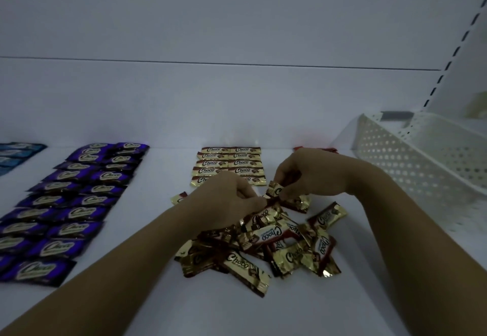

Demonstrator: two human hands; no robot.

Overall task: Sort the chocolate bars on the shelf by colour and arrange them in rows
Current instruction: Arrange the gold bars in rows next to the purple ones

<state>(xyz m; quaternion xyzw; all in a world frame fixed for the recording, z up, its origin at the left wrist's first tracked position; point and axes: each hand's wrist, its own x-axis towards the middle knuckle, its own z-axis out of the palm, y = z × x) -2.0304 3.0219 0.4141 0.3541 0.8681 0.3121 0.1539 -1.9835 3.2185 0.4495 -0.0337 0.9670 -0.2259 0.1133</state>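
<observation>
- A gold bar [274,190] is pinched in the curled fingers of the right hand [308,174], just beyond the gold pile [263,246]; the left hand [224,198] is curled at the pile's far left edge, and whether anything is gripped in it cannot be told
- The foil wrappers look slippery, so the pinched bar could be dropped back into the pile
- The gold rows [230,164] lie just beyond the pile, with their near end under the hands; they could be knocked crooked by a wrist while a bar is laid down
- The purple rows [76,203], well to the left of the pile, could be brushed by the left forearm
- Bars deep in the pile are hidden by those on top
- A blue group [18,155], far left of the pile, is cut off by the frame edge; something red [299,148] beyond the pile is mostly hidden behind the right hand
- The dim light blurs the print; a perforated basket [421,156] stands to the pile's right, its contents unseen
</observation>
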